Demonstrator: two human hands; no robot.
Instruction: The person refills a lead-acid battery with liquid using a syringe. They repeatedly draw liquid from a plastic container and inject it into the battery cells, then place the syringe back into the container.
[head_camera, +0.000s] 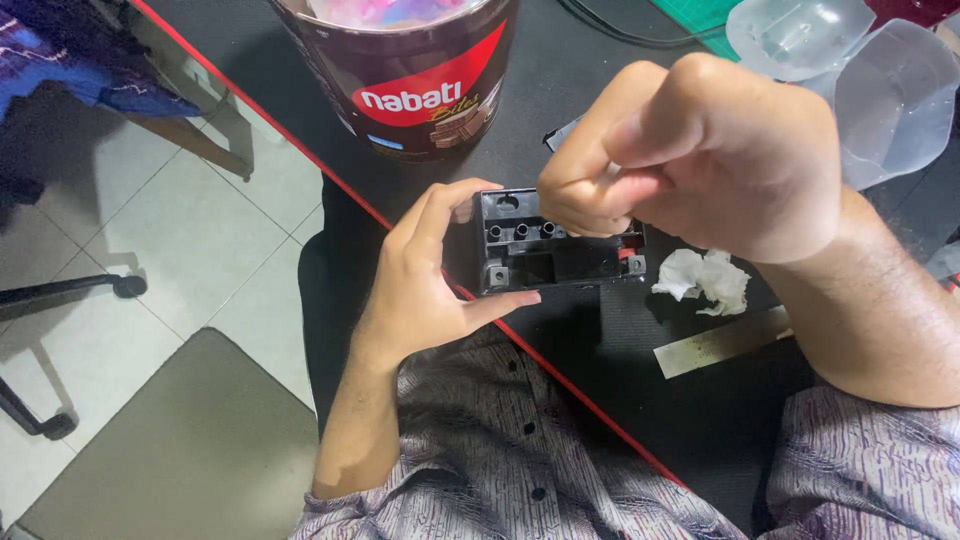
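At the near edge of the black table (590, 90), just above the person's lap, a black plastic housing (545, 258) is held with its long axis running left to right across the view and its open, recessed face turned up toward the camera; a row of small round ports runs along its upper portion, and square lugs sit at the lower corners. The left hand (425, 275) clasps the housing's left end, fingers curled over the top edge and thumb pressed along the bottom edge. The right hand (700, 150) is closed into a tight fist over the housing's upper right part, fingertips pinched together on its top edge; whether a small item lies in that pinch cannot be told. A crumpled white tissue (703, 280) lies just right of the housing, with a flat pale strip (722, 342) near it. A brown cylindrical tin (420, 70) stands beyond the housing, and clear plastic shells (860, 70) rest at the far right
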